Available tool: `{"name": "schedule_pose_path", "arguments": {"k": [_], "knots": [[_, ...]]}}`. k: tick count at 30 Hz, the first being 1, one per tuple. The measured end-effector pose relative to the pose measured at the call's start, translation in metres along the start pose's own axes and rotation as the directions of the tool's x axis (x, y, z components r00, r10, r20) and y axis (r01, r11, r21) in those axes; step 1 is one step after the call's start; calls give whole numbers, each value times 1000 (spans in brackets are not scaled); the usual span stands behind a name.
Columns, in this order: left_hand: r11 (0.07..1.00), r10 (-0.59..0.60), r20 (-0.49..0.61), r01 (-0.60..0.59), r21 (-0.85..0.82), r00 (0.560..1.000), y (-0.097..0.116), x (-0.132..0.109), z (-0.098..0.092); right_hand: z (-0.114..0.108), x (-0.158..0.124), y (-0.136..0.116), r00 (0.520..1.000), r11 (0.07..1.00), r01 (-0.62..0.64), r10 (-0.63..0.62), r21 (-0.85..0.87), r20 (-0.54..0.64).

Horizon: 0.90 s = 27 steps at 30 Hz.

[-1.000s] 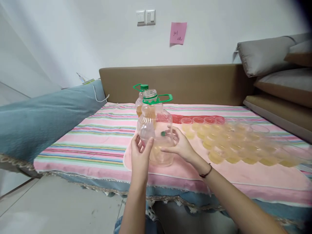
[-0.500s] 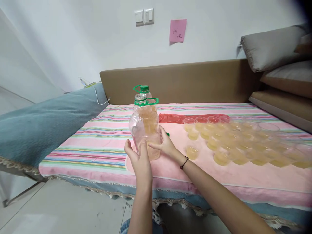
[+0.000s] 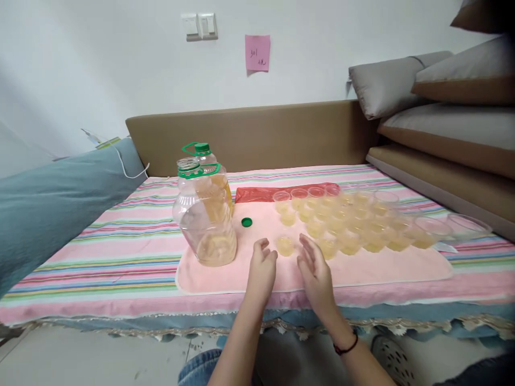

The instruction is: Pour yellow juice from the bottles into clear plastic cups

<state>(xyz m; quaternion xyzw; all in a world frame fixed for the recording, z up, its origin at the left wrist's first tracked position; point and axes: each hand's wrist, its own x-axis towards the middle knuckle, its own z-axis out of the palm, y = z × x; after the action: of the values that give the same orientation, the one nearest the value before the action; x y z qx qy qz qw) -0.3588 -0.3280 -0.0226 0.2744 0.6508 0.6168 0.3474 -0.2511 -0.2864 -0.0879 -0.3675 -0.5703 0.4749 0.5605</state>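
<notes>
A small clear plastic cup [image 3: 285, 246] of pale yellow liquid stands between my two hands. My left hand [image 3: 263, 268] is just left of it, fingers loosely curled and holding nothing. On its other side my right hand [image 3: 316, 265] is open, thumb apart from the fingers. Neither hand visibly grips the cup. To the left stands a large uncapped plastic jug [image 3: 215, 249] with a green handle ring and a little liquid at the bottom. Behind it is a second jug [image 3: 229, 195] with a green cap. A loose green cap [image 3: 247, 222] lies right of the jugs.
Rows of similar filled cups [image 3: 350, 225] stand close together on the right of a pink cloth [image 3: 249, 276]. Behind them lies a red plastic strip [image 3: 257, 194]. Stacked cushions [image 3: 442, 128] rise at the far right, and a brown backrest [image 3: 249, 139] runs along the wall.
Both hands have let go of the uncapped jug and moved right, to either side of the single cup. The view has turned right, and the loose green cap now shows fully.
</notes>
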Motion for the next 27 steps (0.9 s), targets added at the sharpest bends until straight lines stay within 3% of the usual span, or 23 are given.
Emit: {"name": "schedule_pose_path", "arguments": {"k": [2, 8, 20, 27], "knots": [[995, -97, 22, 98, -35, 995, -7, 8, 15, 1, -6, 20, 997, 997, -69, 68, 29, 22], [986, -125, 56, 130, -103, 991, -20, 25, 47, 15, 0, 49, 988, 985, -151, 149, 82, 27], [974, -51, 128, 78, -214, 990, -22, 49, 76, 16, 37, 56, 987, 983, -156, 159, 98, -23], [975, -77, 145, 105, -197, 986, -26, 63, 73, 16, 37, 58, 985, 983, -166, 169, 78, -22]]}}
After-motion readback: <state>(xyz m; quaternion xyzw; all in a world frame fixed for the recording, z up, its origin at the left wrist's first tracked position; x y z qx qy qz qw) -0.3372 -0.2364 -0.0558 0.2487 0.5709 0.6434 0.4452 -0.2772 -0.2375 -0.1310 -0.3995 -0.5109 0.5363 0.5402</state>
